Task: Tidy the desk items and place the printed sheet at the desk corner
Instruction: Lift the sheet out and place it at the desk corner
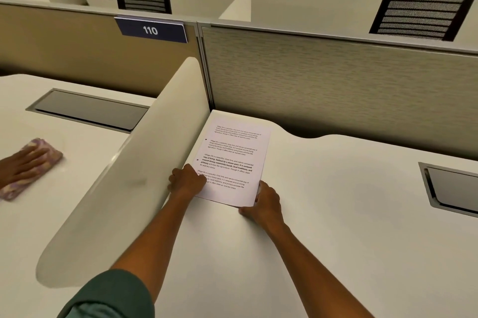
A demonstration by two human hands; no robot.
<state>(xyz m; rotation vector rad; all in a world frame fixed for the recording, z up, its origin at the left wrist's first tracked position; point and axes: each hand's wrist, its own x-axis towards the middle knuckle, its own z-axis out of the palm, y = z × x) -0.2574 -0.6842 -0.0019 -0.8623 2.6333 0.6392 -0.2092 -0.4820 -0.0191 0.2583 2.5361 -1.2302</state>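
Furthest left we see another person's hand [22, 165] lying flat on a patterned cloth [38, 160] on the neighbouring desk [85, 152], where a grey cable tray [90, 110] is sunk into the top; we cannot tell what it holds. A rounded white divider [144, 152] separates that desk from our desk [336, 214]. Our left hand [186, 181] has its fingers curled on the near left edge of the printed sheet [232, 160]. The sheet lies flat in the far left corner, against the divider and close to the grey partition [336, 79], its long axis running away from us, text upright to us. Our right hand [263, 201] pinches its near right corner. At the right edge sits a second recessed tray [452, 188].
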